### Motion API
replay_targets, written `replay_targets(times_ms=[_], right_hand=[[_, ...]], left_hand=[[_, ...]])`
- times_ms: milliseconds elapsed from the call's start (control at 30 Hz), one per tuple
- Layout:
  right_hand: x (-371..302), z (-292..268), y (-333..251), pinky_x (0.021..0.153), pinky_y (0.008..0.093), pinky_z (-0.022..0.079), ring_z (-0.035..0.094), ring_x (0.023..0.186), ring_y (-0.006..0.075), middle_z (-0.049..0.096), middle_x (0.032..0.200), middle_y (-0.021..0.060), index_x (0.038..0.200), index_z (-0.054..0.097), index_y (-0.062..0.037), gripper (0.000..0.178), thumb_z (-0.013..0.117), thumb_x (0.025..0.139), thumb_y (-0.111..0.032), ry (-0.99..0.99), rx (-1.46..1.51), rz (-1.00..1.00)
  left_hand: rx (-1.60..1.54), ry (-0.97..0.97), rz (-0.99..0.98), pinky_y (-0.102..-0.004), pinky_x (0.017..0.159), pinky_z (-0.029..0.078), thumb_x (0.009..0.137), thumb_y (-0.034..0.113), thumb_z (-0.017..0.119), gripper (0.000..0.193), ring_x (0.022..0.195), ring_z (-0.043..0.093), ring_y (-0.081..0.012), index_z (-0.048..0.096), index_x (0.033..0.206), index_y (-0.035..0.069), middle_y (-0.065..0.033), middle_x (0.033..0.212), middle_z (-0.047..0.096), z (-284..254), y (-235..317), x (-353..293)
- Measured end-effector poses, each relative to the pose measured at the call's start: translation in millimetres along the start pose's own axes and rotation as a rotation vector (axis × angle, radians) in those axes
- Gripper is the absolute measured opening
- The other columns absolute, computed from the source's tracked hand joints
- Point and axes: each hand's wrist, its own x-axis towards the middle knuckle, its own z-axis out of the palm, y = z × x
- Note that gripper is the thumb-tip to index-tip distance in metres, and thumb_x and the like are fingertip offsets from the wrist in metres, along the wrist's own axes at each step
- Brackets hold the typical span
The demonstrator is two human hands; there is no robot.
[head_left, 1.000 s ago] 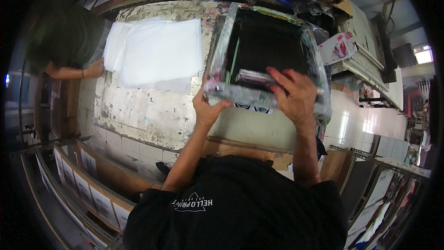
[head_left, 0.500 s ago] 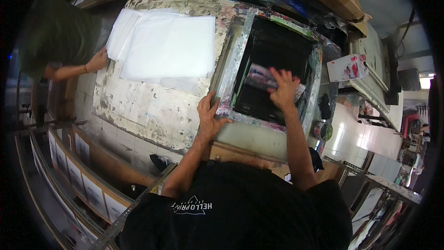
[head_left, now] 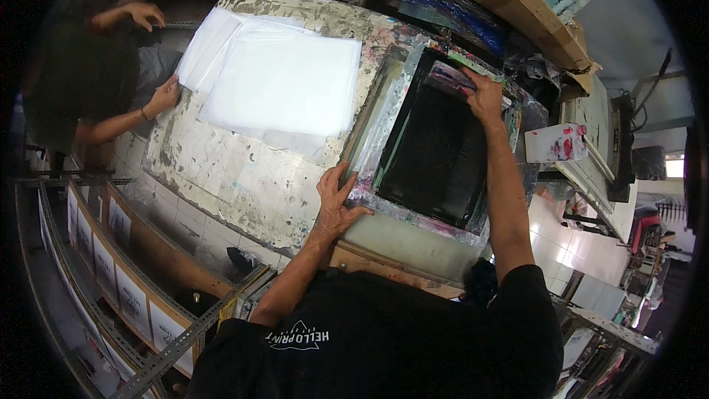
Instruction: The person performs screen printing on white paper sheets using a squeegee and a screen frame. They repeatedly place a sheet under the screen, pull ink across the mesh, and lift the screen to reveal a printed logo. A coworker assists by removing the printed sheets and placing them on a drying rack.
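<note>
The squeegee (head_left: pixel 448 77) was gripped by the right hand (head_left: pixel 485 97); the screen frame (head_left: pixel 396 109) was apparently steadied against slipping by the spread left hand (head_left: pixel 337 207) at the near-left corner.

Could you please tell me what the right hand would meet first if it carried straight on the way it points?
Most likely the far rail of the printing frame, just beyond the squeegee in the right hand; depth is unclear, so it might pass above.
</note>
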Motion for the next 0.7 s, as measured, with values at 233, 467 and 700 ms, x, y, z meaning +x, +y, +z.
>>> replay_targets(times_ms=[233,467,700], right_hand=[[-84.5,3.9,-58.4,0.069,0.0484,0.048,0.065,0.082,0.0369,0.067,0.092,0.0183,0.126,0.066,-0.026,0.05,0.067,0.078,-0.011,0.211,-0.041,-0.053],[-184.2,-80.3,-165.7,0.068,0.0472,0.048,0.065,0.079,0.035,0.065,0.091,0.0176,0.125,0.067,-0.0274,0.048,0.068,0.079,-0.016,0.053,0.034,0.074],[-164.1,-174.9,-190.9,0.07,0.0442,0.049,0.064,0.08,0.0329,0.065,0.093,0.0151,0.121,0.07,-0.0258,0.056,0.079,0.067,-0.039,0.272,-0.075,-0.051]], left_hand=[[-0.055,0.017,-0.045,-0.047,0.101,0.033,0.059,0.048,0.087,0.09,0.117,0.047,-0.0334,0.06,0.13,-0.001,-0.0157,0.12,0.056,1.3,3.6,-5.1],[-0.146,0.173,-0.063,-0.0416,0.098,0.037,0.058,0.038,0.092,0.089,0.112,0.047,-0.0305,0.06,0.131,-0.001,-0.0152,0.117,0.055,7.2,15.7,-0.7],[-0.427,0.362,-0.147,-0.0408,0.101,0.039,0.075,0.018,0.084,0.069,0.11,0.052,-0.0322,0.056,0.134,-0.003,-0.0171,0.117,0.054,-31.3,111.2,83.1]])
